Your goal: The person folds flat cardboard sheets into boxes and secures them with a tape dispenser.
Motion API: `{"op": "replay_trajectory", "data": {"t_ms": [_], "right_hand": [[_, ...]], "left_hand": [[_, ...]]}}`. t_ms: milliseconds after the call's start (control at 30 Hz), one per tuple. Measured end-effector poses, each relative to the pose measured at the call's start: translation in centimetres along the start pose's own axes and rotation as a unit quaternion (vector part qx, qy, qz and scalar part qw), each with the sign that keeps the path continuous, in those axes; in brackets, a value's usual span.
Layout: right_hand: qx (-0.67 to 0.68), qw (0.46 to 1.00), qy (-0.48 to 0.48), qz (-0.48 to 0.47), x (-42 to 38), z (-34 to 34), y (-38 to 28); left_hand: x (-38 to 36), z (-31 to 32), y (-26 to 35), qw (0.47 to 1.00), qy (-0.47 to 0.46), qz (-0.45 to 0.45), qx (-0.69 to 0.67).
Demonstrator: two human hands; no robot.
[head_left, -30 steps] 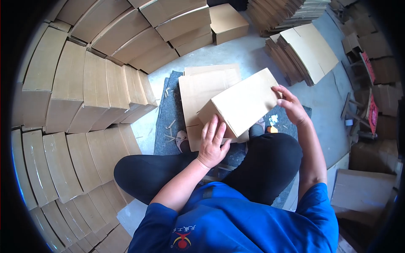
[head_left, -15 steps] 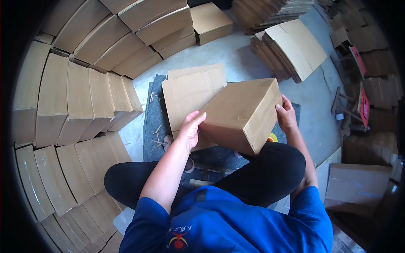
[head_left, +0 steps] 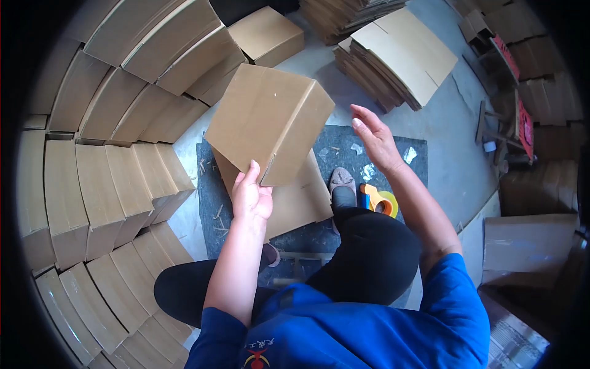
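A closed cardboard box (head_left: 261, 114) is held up in front of me, tilted. My left hand (head_left: 251, 195) grips its near lower corner, with the thumb on the outside; part of the fingers is hidden. My right hand (head_left: 376, 140) is in the air to the right of the box, apart from it, its fingers stretched out and holding nothing. Under the box, flat cardboard sheets (head_left: 301, 206) lie on a dark mat (head_left: 402, 147). A yellow tape dispenser (head_left: 380, 201) with a roll of tape rests on the mat beside my right leg.
Stacked cardboard boxes (head_left: 98, 190) form a wall on the left. A single box (head_left: 267, 35) stands at the back. Piles of flattened cardboard (head_left: 402, 52) sit on the floor at the back right. More boxes (head_left: 522, 246) and a red sign (head_left: 525, 129) line the right side.
The box has moved left and away from me, and has turned. My right hand has let go of it and is now apart, while my left hand keeps its hold. The tape dispenser has come into fuller view.
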State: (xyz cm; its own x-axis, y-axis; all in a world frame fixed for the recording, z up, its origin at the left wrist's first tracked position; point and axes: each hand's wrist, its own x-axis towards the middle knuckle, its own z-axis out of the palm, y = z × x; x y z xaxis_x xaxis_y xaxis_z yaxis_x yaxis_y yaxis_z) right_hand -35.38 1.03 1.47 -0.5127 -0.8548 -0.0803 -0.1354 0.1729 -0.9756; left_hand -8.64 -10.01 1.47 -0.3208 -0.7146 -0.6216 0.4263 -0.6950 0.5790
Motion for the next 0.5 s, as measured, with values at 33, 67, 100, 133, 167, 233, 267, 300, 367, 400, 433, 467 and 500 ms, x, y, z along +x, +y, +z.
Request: {"op": "replay_trajectory", "data": {"t_ms": [33, 67, 100, 133, 167, 233, 267, 300, 367, 400, 433, 467, 500], "right_hand": [[-0.029, 0.999, 0.010, -0.019, 0.3, 0.6, 0.2], [-0.087, 0.994, 0.024, -0.066, 0.5, 1.2, 0.8], [-0.145, 0.983, 0.039, -0.111, 0.6, 1.8, 1.2], [-0.220, 0.965, 0.038, -0.141, 0.6, 2.3, 0.9], [-0.254, 0.950, 0.057, -0.170, 0.9, 3.1, 1.3], [-0.324, 0.919, 0.079, -0.209, 1.3, 4.3, 1.3], [-0.329, 0.915, 0.087, -0.215, 1.5, 4.9, 1.2], [-0.335, 0.911, 0.093, -0.220, 1.5, 5.4, 1.1], [-0.356, 0.902, 0.052, -0.241, 0.8, 6.4, 1.1], [-0.348, 0.904, 0.015, -0.250, 0.1, 6.8, 1.3], [-0.321, 0.908, -0.008, -0.270, -0.5, 6.9, 1.5], [-0.297, 0.906, -0.065, -0.293, -0.7, 6.2, 1.5], [-0.272, 0.901, -0.122, -0.315, -1.0, 5.4, 1.3]], "left_hand": [[-0.9, 0.2, 0.6, 1.000, -0.007, -0.010, -0.008], [-1.3, 0.1, 0.8, 0.999, -0.030, -0.023, -0.027], [-1.8, 0.2, 1.0, 0.999, -0.030, -0.021, -0.020], [-2.4, 0.4, 1.2, 0.998, -0.018, -0.038, -0.039], [-2.9, 0.7, 1.3, 0.997, -0.007, -0.054, -0.059], [-3.7, 1.2, 1.0, 0.997, -0.001, -0.059, -0.056], [-3.9, 1.3, 0.6, 0.996, -0.008, -0.063, -0.063], [-4.0, 1.4, 0.2, 0.995, -0.015, -0.067, -0.071], [-3.8, 2.0, -0.5, 0.995, -0.023, -0.065, -0.074], [-3.5, 2.4, -0.9, 0.996, -0.009, -0.057, -0.064], [-3.2, 2.7, -1.1, 0.997, 0.003, -0.046, -0.055], [-2.7, 2.4, -1.4, 0.998, 0.001, -0.028, -0.053], [-2.5, 2.3, -1.7, 0.999, -0.002, -0.006, -0.037]]}}
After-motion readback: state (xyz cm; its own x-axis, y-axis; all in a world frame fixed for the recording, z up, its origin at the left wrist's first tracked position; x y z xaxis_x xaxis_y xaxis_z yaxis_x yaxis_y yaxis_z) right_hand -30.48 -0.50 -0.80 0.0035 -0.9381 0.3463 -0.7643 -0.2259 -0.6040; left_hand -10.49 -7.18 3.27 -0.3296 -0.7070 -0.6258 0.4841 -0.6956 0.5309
